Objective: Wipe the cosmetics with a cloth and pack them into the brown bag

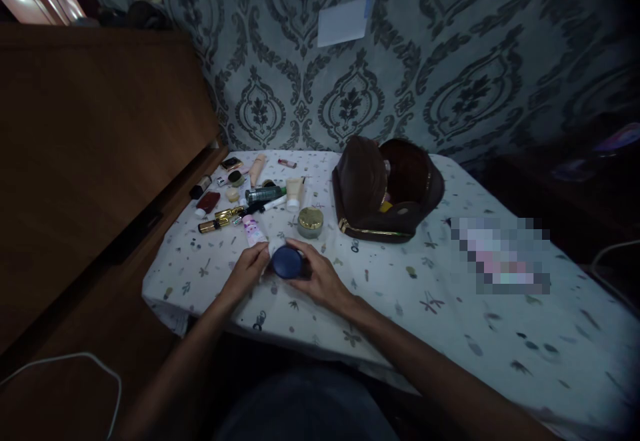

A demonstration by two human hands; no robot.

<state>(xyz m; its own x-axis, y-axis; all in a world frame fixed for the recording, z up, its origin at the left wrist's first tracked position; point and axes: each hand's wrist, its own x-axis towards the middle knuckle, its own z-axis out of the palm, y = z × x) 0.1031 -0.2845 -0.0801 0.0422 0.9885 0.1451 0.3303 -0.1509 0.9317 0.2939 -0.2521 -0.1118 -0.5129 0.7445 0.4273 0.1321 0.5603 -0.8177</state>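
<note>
A round container with a dark blue top is in my right hand, whose thumb and fingers curve around its right side. My left hand is at the container's left, with fingers pressed together. Whatever lies between those fingers, if anything, is hidden. Just beyond the left fingertips lies a pink-and-lilac printed tube. A jar with a gold patterned lid stands on the table behind the blue-topped container.
Several cosmetics lie at the back left, among them a cream tube, a green bottle and a gold-and-black tube. A brown bag gapes unzipped on the patterned tablecloth. A blurred-out object lies right. A wooden cabinet borders the left.
</note>
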